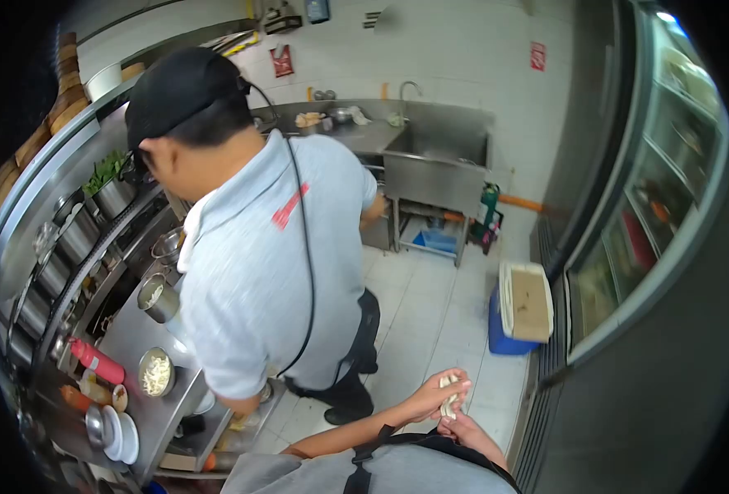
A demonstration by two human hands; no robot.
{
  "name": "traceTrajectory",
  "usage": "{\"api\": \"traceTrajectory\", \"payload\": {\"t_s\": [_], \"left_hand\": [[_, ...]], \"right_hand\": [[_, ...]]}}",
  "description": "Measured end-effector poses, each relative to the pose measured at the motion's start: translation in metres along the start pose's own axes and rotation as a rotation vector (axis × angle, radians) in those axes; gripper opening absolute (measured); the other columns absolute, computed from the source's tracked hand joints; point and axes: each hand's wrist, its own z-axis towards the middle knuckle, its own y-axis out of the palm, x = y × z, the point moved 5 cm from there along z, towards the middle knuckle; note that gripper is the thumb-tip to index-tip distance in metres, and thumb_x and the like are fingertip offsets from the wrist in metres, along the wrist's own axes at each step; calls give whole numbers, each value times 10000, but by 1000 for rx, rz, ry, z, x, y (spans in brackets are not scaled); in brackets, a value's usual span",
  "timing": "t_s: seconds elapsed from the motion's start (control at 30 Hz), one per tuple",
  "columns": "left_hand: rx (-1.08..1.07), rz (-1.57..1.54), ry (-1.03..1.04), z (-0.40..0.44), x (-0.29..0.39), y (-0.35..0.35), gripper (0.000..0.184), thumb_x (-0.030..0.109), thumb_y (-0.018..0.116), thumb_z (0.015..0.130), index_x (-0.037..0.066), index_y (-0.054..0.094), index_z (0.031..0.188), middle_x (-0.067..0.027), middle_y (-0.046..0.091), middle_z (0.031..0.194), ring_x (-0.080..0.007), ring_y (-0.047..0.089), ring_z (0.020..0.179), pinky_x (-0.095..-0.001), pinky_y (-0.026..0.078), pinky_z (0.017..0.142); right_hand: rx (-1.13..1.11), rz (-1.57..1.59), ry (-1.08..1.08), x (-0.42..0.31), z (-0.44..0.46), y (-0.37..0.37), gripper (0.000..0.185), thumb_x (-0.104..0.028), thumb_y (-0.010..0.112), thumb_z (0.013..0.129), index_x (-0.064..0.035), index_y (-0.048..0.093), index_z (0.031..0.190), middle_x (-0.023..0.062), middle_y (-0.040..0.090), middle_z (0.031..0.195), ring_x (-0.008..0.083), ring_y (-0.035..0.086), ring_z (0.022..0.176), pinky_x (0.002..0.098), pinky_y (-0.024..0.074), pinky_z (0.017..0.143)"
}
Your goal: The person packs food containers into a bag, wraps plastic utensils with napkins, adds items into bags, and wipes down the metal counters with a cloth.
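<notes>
In front of my body, low in the head view, my left hand (437,398) is closed around a small whitish bundle (449,397), long and lumpy. Whether it is cloth or food I cannot make out. Just below it, my right hand (463,430) is closed at the bundle's lower end, with its fingers partly hidden. Both hands are held close together over the floor, away from any counter.
A co-worker (257,247) in a grey shirt and black cap stands close on the left, beside a steel counter (134,329) with a bowl of pale shreds (157,372) and a red bottle (98,361). A sink (437,140), blue cooler (513,317) and glass-door fridge (653,189) surround the tiled floor.
</notes>
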Motion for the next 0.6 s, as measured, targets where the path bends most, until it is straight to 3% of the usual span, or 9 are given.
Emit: {"api": "traceTrajectory", "payload": {"t_s": [0.1,0.17,0.2,0.3,0.33,0.43,0.53,0.6], "left_hand": [[-205,-344,117,92,24,-19,233,335,530,948,123,555,853,23,519,703,-100,499,608,-224,389,470],[46,-397,229,117,68,-20,281,376,508,945,151,537,780,45,461,619,-95,433,519,-222,340,432],[174,-430,264,123,82,-19,308,397,497,943,165,529,744,56,431,577,-93,400,474,-221,315,413],[559,-518,390,145,125,-32,311,381,517,929,180,492,693,77,360,506,-82,317,401,-226,262,380],[517,-457,421,148,140,-39,327,382,500,934,181,470,678,75,334,490,-73,304,397,-238,242,372],[680,-520,537,179,179,-64,335,382,486,941,175,470,677,67,329,488,-78,300,394,-236,240,372],[651,-421,697,250,184,-126,318,377,490,941,161,488,708,50,372,510,-86,345,426,-233,274,396],[755,-417,704,269,236,-116,292,377,490,943,138,511,775,22,441,583,-107,418,501,-248,333,429]], "right_hand": [[-29,-207,101,-59,68,-55,265,-286,457,970,-66,557,862,-16,506,696,59,453,609,211,338,534],[-86,-467,94,-87,119,-86,277,-286,462,960,-56,562,844,-8,513,645,78,472,568,232,362,516],[-121,-623,-46,-111,139,-85,314,-284,467,945,-21,553,797,43,546,610,135,524,547,292,423,521],[-278,-811,-35,-129,211,-104,334,-286,464,944,-1,555,795,90,593,648,187,570,580,336,468,569],[-363,-817,-40,-129,236,-111,329,-286,463,945,1,571,824,99,606,653,196,587,600,340,475,593],[-493,-826,-95,-160,300,-110,330,-294,468,947,0,585,851,99,608,657,187,588,602,328,469,591],[-556,-831,-101,-216,355,-108,336,-309,469,950,-6,588,864,79,585,636,172,568,587,317,453,576],[-537,-871,1,-246,396,-111,337,-317,466,954,-15,592,873,59,562,624,159,548,576,308,442,570]]}}
